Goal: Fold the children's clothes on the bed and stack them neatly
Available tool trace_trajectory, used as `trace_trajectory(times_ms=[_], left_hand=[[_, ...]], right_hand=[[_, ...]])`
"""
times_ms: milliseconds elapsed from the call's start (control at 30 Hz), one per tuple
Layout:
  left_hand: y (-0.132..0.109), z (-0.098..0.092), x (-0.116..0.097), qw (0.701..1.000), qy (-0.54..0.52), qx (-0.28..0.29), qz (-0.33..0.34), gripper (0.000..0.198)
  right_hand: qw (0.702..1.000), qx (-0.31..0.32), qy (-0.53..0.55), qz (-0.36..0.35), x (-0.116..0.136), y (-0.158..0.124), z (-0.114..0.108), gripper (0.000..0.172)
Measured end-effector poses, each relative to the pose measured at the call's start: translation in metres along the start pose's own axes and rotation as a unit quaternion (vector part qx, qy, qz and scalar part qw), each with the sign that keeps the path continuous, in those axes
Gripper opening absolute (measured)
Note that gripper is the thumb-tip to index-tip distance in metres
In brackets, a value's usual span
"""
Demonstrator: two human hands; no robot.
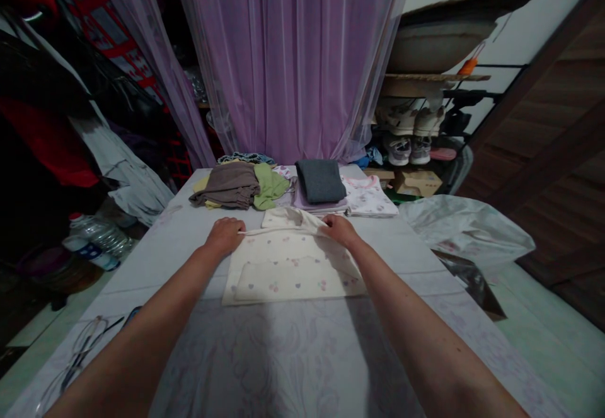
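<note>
A cream garment (293, 273) with small hearts and flower-like prints lies partly folded on the table with the pale patterned cover (283, 355). At its far left corner, my left hand (227, 235) pinches the edge of the cloth. My right hand (340, 230) grips the far edge on the right, where the fabric is slightly raised and bunched. Between the hands a loose flap of the same garment reaches past the fold. Just beyond are a folded dark grey garment (320, 181) on a stack and a printed white garment (371, 196).
Rumpled brown clothing (227, 185) and a green cloth (270, 186) lie at the table's far left. Eyeglasses (87, 342) rest near the left edge. Bottles (101, 238) stand beside the table. A white plastic bag (467, 229) is at right, below shelved shoes (409, 147). A purple curtain (293, 58) hangs behind.
</note>
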State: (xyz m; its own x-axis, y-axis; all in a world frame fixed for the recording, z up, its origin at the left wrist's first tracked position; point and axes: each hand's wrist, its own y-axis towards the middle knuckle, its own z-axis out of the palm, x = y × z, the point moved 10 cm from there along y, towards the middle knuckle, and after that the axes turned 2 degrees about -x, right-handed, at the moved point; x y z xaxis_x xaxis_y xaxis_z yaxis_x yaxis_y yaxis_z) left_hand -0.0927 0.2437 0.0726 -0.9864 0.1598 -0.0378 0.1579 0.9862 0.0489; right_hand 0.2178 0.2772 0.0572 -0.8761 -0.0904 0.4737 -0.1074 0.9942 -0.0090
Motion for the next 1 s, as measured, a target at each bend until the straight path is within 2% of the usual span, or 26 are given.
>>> trace_trajectory(times_ms=[133, 233, 333, 433, 600, 700, 767, 833, 933, 1000], left_hand=[[-0.031, -0.008, -0.009, 0.998, -0.023, -0.021, 0.051, 0.02], [-0.058, 0.0, -0.013, 0.998, -0.014, 0.001, 0.062, 0.021], [-0.074, 0.007, -0.018, 0.998, -0.014, 0.008, 0.06, 0.022], [-0.078, 0.009, -0.022, 0.999, -0.009, 0.007, 0.051, 0.026], [-0.075, 0.008, -0.024, 0.999, 0.003, 0.032, 0.024, 0.037], [-0.072, 0.003, -0.029, 0.999, 0.025, 0.024, -0.006, 0.037], [-0.069, 0.002, -0.045, 1.0, 0.018, 0.005, 0.001, 0.034], [-0.068, 0.008, -0.071, 0.999, -0.014, 0.002, 0.043, 0.035], [-0.068, 0.033, -0.106, 0.992, -0.049, 0.061, 0.098, 0.055], [-0.066, 0.044, -0.116, 0.989, -0.051, 0.1, 0.097, 0.06]], right_hand=[[0.998, 0.001, 0.029, -0.056, 0.0, -0.033, 0.0, 0.015], [0.996, -0.012, 0.029, -0.087, -0.004, -0.062, 0.008, 0.015], [0.994, -0.018, -0.015, -0.108, -0.005, -0.081, 0.019, 0.019], [0.991, -0.018, -0.047, -0.122, -0.001, -0.087, 0.024, 0.026], [0.993, -0.009, -0.059, -0.099, 0.009, -0.084, 0.018, 0.045], [0.988, 0.017, -0.114, -0.103, 0.016, -0.083, 0.02, 0.033], [0.983, 0.023, -0.139, -0.114, 0.021, -0.084, 0.022, 0.026], [0.984, 0.014, -0.135, -0.115, 0.022, -0.084, 0.021, 0.027], [0.988, 0.008, -0.114, -0.105, 0.021, -0.086, 0.022, 0.034], [0.989, 0.008, -0.103, -0.107, 0.021, -0.09, 0.024, 0.039]])
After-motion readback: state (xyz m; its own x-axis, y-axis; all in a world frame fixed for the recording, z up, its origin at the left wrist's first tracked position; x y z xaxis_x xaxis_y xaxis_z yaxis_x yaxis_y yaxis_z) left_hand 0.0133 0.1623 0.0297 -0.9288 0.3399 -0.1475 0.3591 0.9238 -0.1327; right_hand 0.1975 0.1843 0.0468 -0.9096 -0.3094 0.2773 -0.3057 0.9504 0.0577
